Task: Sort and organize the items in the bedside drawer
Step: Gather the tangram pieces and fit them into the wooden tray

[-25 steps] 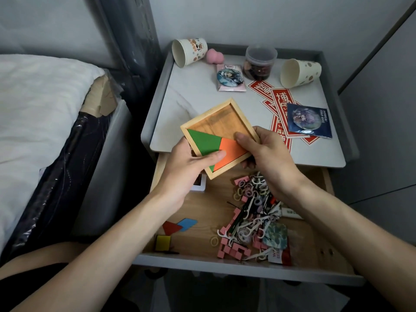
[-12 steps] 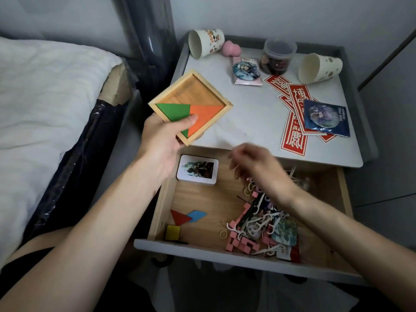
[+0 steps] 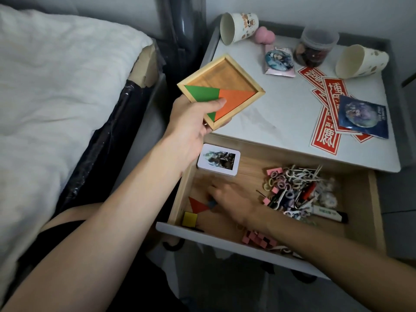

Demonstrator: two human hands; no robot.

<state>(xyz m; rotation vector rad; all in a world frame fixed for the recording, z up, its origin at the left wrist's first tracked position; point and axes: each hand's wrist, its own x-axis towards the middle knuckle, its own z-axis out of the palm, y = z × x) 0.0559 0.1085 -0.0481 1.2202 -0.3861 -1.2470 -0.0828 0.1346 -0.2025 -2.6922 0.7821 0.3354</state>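
Left hand (image 3: 191,124) is up over the front left corner of the nightstand top (image 3: 281,113), gripping a square wooden puzzle tray (image 3: 227,70) by its near corner, thumb pressed across the top. Inside the tray sit a green triangle (image 3: 202,93) and an orange triangle (image 3: 234,101), edge to edge; the other half of the tray is bare wood.

Down in the open drawer (image 3: 376,199), the right hand (image 3: 231,199) lies low over the wooden floor, fingers pointing left at the loose puzzle pieces. It is blurred, so I cannot tell whether the fingers are pinching anything. At its fingertips sits a small blue piece (image 3: 211,203), touching a red triangle (image 3: 198,204). A yellow square (image 3: 189,218) sits just beside them in the front left corner.

At the back left of the drawer lies a white card box (image 3: 218,159) with a picture on its face. To the right of the hand there is a tangled heap of hair ties and clips (image 3: 292,188), with a black-and-white marker (image 3: 328,213) at its near edge. Pink blocks (image 3: 258,238) lie against the drawer front, under the right forearm.

Up top: two paper cups on their sides (image 3: 238,24) (image 3: 362,61), a pink heart-shaped item (image 3: 264,38), a clear jar (image 3: 315,47), two badge packets (image 3: 279,59) (image 3: 362,115), and red stickers (image 3: 326,129). A white bed (image 3: 56,86) fills the left.
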